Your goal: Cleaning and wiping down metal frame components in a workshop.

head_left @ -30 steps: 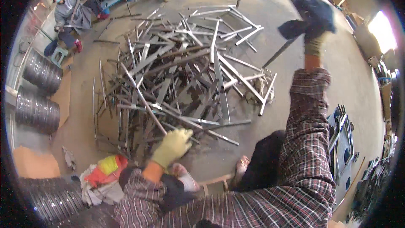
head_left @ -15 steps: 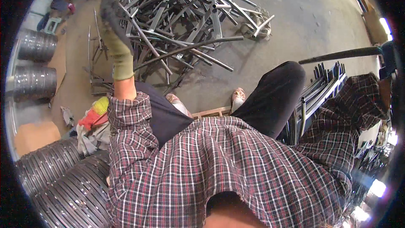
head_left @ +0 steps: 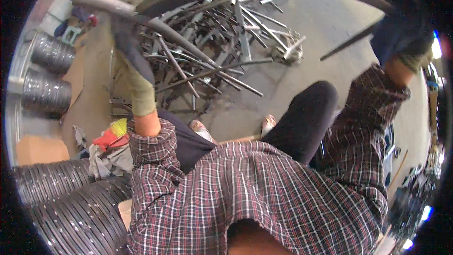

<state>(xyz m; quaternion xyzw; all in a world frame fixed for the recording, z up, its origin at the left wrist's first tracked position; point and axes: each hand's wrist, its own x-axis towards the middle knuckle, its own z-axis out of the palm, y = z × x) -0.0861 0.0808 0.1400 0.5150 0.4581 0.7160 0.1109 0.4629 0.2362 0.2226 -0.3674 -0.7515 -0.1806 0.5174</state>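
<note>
a tube [head_left: 185,43] at the left hand [head_left: 125,37] partly hides the metal pile [head_left: 222,26]; right hand [head_left: 397,37] blurred; neither grip discernible.

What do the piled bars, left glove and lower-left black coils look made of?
Piled bars: probably steel, mostly dull grey; some faces glint like bare metal.
Left glove: seemingly fabric, with a pale, matte cuff and a dark area, either coated or soiled.
Black coils: ridged and glossy, metal or plastic; the highlights don't settle which.

Metal workshop, looks like. Tubes [head_left: 246,38] heaped on grey floor [head_left: 325,23]; black rings [head_left: 47,95] stacked left, dark metal pieces [head_left: 409,199] piled near right.
</note>
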